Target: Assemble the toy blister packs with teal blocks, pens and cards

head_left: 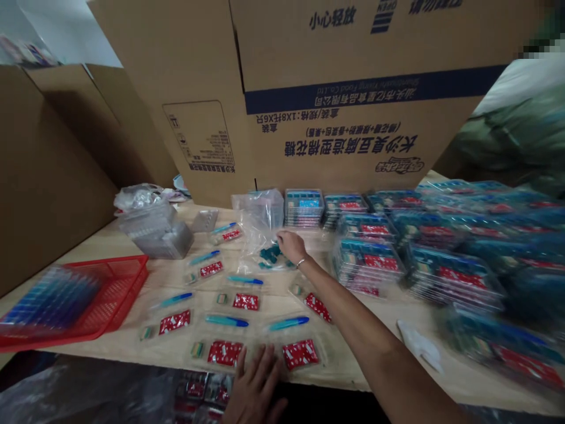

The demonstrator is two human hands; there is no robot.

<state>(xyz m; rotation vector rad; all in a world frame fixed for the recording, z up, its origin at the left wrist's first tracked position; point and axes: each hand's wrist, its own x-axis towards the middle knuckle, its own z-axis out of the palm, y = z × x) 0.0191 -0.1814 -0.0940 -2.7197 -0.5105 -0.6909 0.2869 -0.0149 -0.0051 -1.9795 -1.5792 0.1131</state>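
Fingers of the right hand [292, 247] curved down onto a clear plastic bag [258, 221] with teal pieces [270, 255] inside, near the middle of a wooden table [348, 368]; whether they gripped anything could not be told. Left hand [255, 386] lay open at the table's near edge, fingers spread, between two red sachets [225, 353]. Shrink-wrapped stacks of packets [366, 265] stood to the right, before a large cardboard carton [335, 59].

Table [165, 274]: plastic basket [128, 288] at left, loose packets [223, 353] at centre, shrink-wrapped stacks [450, 277] at right, cardboard cartons [335, 141] behind.
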